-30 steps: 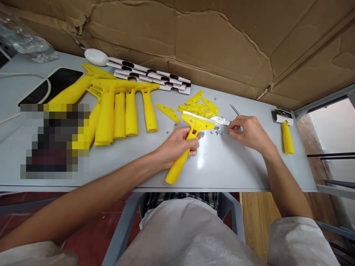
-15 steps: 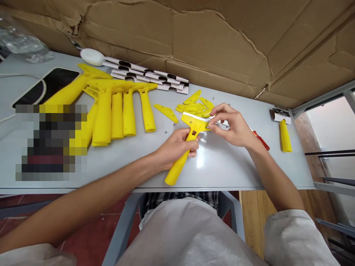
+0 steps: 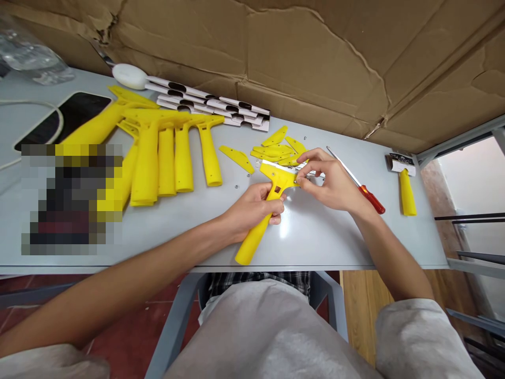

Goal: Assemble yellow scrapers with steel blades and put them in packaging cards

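Observation:
My left hand [image 3: 258, 210] is wrapped round the handle of a yellow scraper [image 3: 252, 239], held tilted over the table near its front edge. A metal blade [image 3: 272, 166] lies along the top of its wide head. At the head's right end, my right hand [image 3: 325, 179] pinches a small metal screw [image 3: 296, 181] between thumb and fingertips, which partly cover it. Loose yellow cover plates [image 3: 272, 151] lie just behind the scraper, with one more plate [image 3: 237, 159] to their left. A red-handled screwdriver [image 3: 371, 199] rests beside my right wrist.
Several yellow scraper handles [image 3: 183, 163] stand and lie on the left. Folded card sleeves [image 3: 213, 105] are stacked at the back against cardboard [image 3: 307, 63]. A packaged scraper [image 3: 406, 192] lies far right. A phone [image 3: 81, 113] with a cable and a pixelated patch occupy the left.
The view has shifted slightly, and more of the screwdriver's shaft shows behind my right hand. Both hands keep nearly the same hold on the scraper and screw.

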Available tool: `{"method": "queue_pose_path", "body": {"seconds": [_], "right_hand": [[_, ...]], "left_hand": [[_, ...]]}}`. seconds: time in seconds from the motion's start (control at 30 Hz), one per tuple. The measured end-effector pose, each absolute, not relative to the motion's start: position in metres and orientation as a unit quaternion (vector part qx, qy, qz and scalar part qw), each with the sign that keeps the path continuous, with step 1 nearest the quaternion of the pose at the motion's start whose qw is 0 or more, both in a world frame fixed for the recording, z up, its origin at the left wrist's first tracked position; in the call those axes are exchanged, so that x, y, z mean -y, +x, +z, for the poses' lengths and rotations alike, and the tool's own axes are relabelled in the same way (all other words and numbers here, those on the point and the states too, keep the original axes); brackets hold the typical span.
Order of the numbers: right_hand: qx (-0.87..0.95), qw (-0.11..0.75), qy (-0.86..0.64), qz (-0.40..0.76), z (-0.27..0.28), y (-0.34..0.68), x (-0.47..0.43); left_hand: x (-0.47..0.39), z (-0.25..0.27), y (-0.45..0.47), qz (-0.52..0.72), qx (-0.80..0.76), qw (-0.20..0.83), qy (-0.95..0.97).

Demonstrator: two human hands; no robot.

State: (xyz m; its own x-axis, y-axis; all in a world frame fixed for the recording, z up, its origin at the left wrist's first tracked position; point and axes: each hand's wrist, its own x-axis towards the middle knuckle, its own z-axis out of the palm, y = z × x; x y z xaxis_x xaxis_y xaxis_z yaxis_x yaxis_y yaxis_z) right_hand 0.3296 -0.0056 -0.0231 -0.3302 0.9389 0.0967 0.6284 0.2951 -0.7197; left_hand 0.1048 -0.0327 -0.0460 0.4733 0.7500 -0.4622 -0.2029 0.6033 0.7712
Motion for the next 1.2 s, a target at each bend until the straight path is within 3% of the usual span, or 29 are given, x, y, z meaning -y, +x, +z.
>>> {"method": "queue_pose_path", "body": {"seconds": [0.93, 1.07, 1.2], "right_hand": [[0.726, 0.265, -0.529, 0.35, -0.024, 0.335, 0.004], [0.71, 0.289, -0.598, 0.234, -0.019, 0.375, 0.016], [0.68, 0.172, -0.71, 0.065, -0.024, 0.444, 0.043]], "left_hand": [[0.033, -0.045, 0.104, 0.282, -0.407, 0.809, 0.319], [0.033, -0.045, 0.104, 0.283, -0.409, 0.806, 0.321], [0.032, -0.047, 0.103, 0.298, -0.414, 0.799, 0.319]]}}
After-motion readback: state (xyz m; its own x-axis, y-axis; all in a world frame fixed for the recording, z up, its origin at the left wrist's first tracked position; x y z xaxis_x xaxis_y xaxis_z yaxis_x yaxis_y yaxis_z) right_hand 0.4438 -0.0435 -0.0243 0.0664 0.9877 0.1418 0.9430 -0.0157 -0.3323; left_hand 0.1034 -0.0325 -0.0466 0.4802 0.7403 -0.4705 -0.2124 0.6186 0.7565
